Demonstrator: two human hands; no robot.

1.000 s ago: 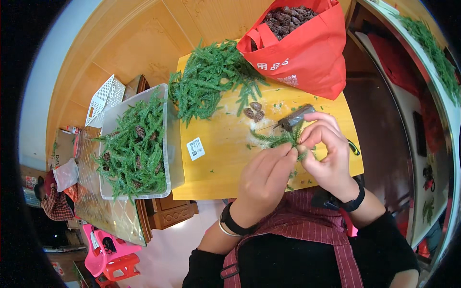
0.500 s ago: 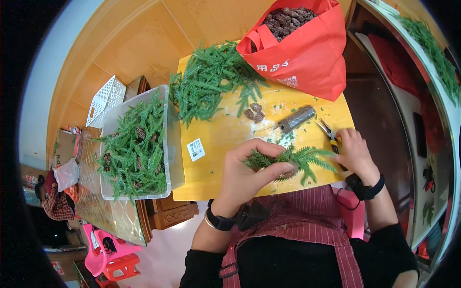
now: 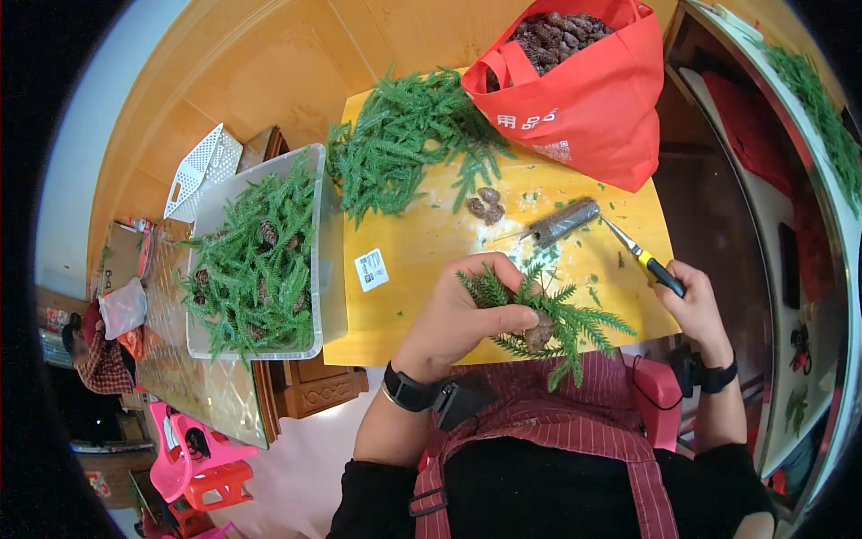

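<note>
My left hand (image 3: pixel 476 310) is closed round a green artificial pine sprig (image 3: pixel 575 323), with a brown pine cone (image 3: pixel 540 334) set among its needles by the thumb. Over the table's right edge, my right hand (image 3: pixel 696 305) grips pliers (image 3: pixel 648 260) by their yellow and black handles; the jaws point up and left. Just beyond the hands lies a bundle of thin wire (image 3: pixel 566 221) wrapped in dark material. Several loose pine cones (image 3: pixel 493 213) rest near it on the yellow tabletop (image 3: pixel 413 296).
A clear plastic bin (image 3: pixel 334 287) of sprigs and cones stands at the left. Behind are a heap of green sprigs (image 3: pixel 386 144) and a red bag (image 3: pixel 593 126) full of cones. A white label (image 3: pixel 371 269) lies on the table. Another person (image 3: pixel 103 364) is far left.
My right hand has picked up the pliers from the tabletop and moved right and slightly toward me. My left hand still holds the sprig and cone, now turned a little.
</note>
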